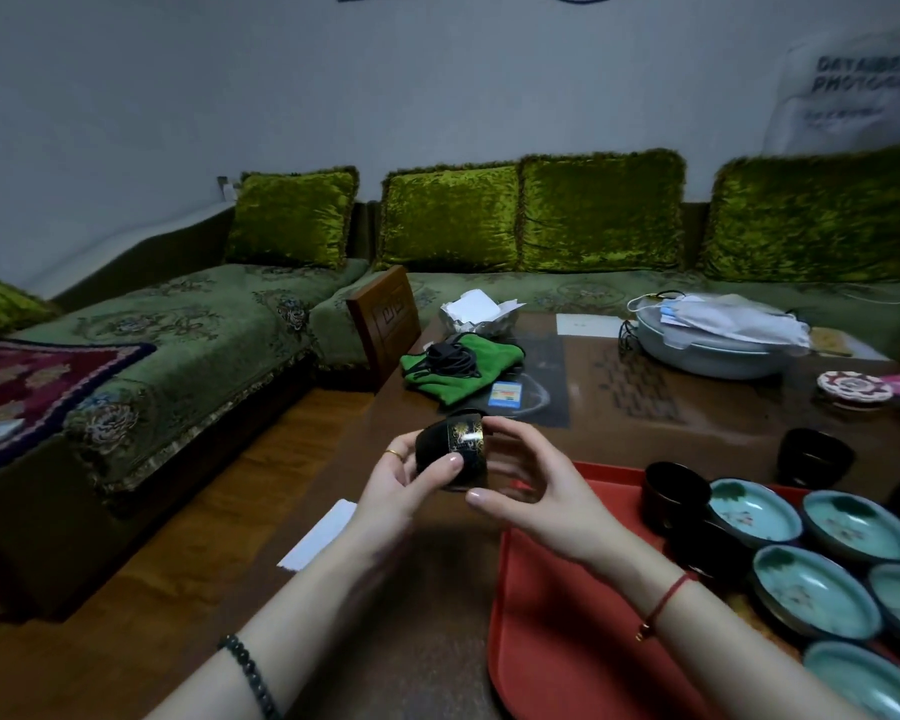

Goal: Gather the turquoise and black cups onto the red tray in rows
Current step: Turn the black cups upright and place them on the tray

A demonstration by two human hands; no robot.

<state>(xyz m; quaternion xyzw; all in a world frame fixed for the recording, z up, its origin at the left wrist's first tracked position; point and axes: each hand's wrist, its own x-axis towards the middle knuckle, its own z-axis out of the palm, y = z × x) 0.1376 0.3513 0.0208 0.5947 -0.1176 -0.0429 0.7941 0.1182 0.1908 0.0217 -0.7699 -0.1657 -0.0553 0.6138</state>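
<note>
A black cup with gold patterning (450,449) is held in the air above the table, left of the red tray (552,615). My left hand (401,491) grips it from the left, thumb on its side. My right hand (536,491) touches it from the right with thumb and fingertips. On the tray's right part sit several turquoise cups (814,589) in rows, with black cups (674,493) along their left side. Another black cup (814,457) stands on the table just beyond the tray.
The wooden table (645,407) carries a green cloth with black cables (458,368), a small card (505,394), a grey lidded pot (718,345), crumpled paper (476,314) and a patterned coaster (853,389). A white slip (320,532) lies at the table's left edge. A green sofa (188,330) surrounds it.
</note>
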